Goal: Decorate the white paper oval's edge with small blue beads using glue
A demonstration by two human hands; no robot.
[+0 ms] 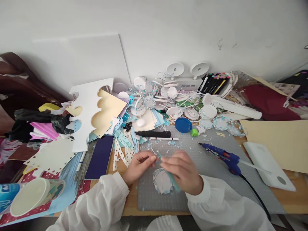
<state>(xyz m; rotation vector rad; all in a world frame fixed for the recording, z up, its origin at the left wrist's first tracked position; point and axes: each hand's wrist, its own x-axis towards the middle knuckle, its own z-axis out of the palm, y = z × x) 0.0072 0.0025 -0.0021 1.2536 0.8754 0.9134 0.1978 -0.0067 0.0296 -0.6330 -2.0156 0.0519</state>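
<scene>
Both my hands work close together over a grey cutting mat (207,166). My left hand (138,166) is closed in a pinch on the end of a thin teal paper strip (168,170). The fingers of my right hand (184,171) are closed on the same strip, which runs down under that hand. Just below my hands a white paper disc (162,183) with a speckled blue rim lies on the mat. White sleeves cover both forearms.
A blue glue gun (222,157) with a black cord lies on the mat to the right. A black pen (152,133), a blue lid (183,125), paper scraps and several decorated discs crowd the back. A white cup (31,195) lies at front left, tan card (276,141) at right.
</scene>
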